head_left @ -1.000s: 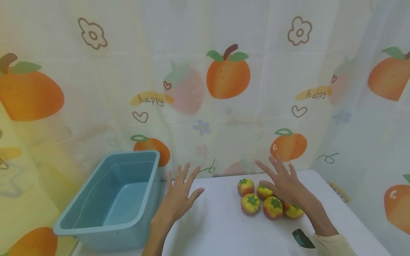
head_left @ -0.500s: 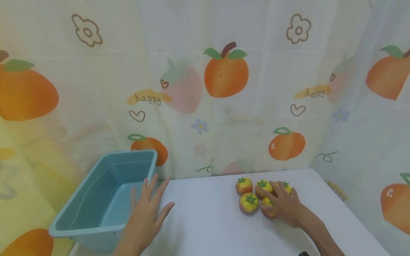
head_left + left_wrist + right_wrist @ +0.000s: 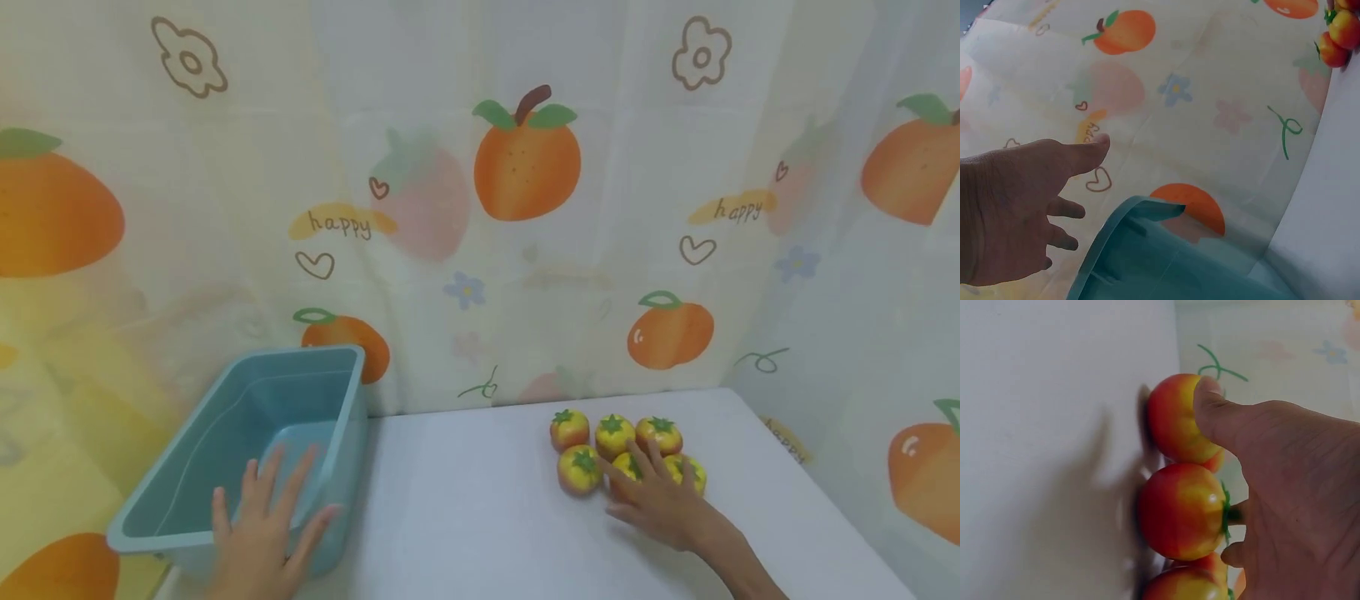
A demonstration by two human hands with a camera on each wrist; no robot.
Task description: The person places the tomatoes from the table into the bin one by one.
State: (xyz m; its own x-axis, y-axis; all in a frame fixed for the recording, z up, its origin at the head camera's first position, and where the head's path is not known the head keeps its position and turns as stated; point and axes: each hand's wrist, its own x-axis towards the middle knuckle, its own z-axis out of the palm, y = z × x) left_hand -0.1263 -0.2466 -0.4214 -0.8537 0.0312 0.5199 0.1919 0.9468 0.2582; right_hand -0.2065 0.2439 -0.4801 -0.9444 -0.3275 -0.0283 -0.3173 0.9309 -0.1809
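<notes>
Several red-and-yellow tomatoes with green star-shaped tops stand in two rows on the white table point(image 3: 465, 500), right of centre. Over the front row hovers my right hand point(image 3: 663, 510), its fingers spread and partly covering the front middle tomato point(image 3: 624, 467). In the right wrist view the thumb overlaps one tomato point(image 3: 1175, 419), and a second tomato point(image 3: 1179, 512) lies just beyond the palm; whether skin touches them I cannot tell. My left hand point(image 3: 258, 537), fingers apart and holding nothing, is above the near side of the blue plastic basin point(image 3: 347, 425), at the left.
A curtain point(image 3: 585, 275) printed with oranges, hearts and the word happy hangs directly behind the table. It continues along both sides. The basin stands against its left part, inside walls bare in the head view.
My left hand has moved left and down to the basin's near side. The right hand has come down over the tomatoes from above. The head view has shifted slightly.
</notes>
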